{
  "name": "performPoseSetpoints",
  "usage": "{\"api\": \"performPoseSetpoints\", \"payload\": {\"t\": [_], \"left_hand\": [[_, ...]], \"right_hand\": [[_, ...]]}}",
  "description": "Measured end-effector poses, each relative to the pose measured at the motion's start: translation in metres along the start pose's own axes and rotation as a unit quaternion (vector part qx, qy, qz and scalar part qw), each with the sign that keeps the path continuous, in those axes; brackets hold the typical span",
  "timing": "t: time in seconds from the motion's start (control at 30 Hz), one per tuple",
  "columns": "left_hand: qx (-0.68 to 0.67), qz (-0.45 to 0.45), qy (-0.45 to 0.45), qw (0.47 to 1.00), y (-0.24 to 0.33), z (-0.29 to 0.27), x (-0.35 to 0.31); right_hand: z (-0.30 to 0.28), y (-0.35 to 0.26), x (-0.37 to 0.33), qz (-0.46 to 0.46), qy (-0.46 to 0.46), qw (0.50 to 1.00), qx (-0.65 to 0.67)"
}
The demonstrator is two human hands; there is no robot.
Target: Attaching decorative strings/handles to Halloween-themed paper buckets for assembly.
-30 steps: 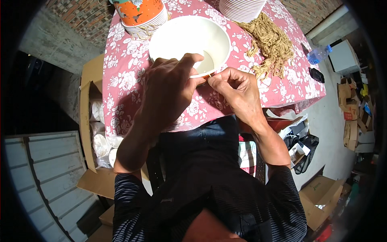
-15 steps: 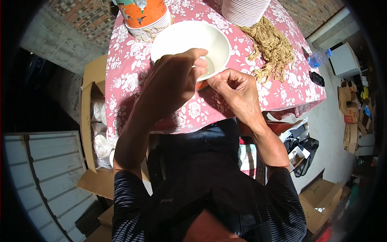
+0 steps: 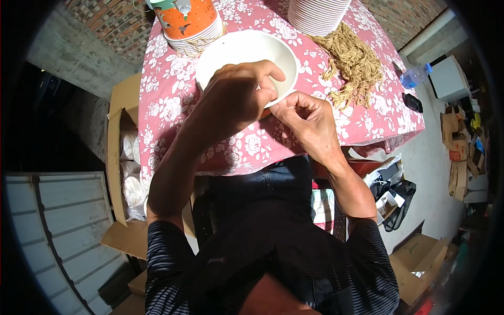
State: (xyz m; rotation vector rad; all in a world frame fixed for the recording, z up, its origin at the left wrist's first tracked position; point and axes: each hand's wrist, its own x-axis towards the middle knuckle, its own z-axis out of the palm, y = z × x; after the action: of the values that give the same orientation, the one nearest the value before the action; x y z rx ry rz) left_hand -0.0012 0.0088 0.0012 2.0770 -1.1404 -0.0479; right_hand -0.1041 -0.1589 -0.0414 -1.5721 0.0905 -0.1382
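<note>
A wide white-lined bucket [image 3: 239, 50] with an orange outside stands on the table in front of me, its mouth facing up. My left hand [image 3: 244, 92] reaches over its near side, fingers curled at the inner wall by the near right rim; their tips are partly hidden. Against the outside of that same rim my right hand [image 3: 307, 118] is closed in a pinch of thumb and forefinger. What lies between those fingertips is too small to make out. Beyond the bucket to the right lies a bundle of tan cords [image 3: 354, 65].
Nested orange printed buckets [image 3: 189, 23] stand far left, a tall white stack [image 3: 317, 16] at the far right. A pink floral cloth [image 3: 170, 107] covers the table. An open carton [image 3: 116, 152] of wrapped white items sits left; a plastic bottle [image 3: 415, 77] and black object [image 3: 412, 103] lie right.
My left hand has shifted slightly right, toward my right hand, with its forefinger and thumb now further apart. The bucket has tilted or slid a little; my right hand keeps its pinch at the rim.
</note>
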Motion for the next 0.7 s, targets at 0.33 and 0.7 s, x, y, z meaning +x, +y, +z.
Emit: {"api": "performPoseSetpoints", "payload": {"t": [0.33,0.7], "left_hand": [[0.030,0.072,0.022,0.997,-0.010,-0.002,-0.006],[0.043,0.060,-0.083,0.994,-0.013,-0.006,-0.001]], "right_hand": [[-0.002,0.001,0.000,0.010,0.011,1.000,-0.010],[-0.003,-0.002,0.000,-0.005,0.010,0.999,-0.031]]}}
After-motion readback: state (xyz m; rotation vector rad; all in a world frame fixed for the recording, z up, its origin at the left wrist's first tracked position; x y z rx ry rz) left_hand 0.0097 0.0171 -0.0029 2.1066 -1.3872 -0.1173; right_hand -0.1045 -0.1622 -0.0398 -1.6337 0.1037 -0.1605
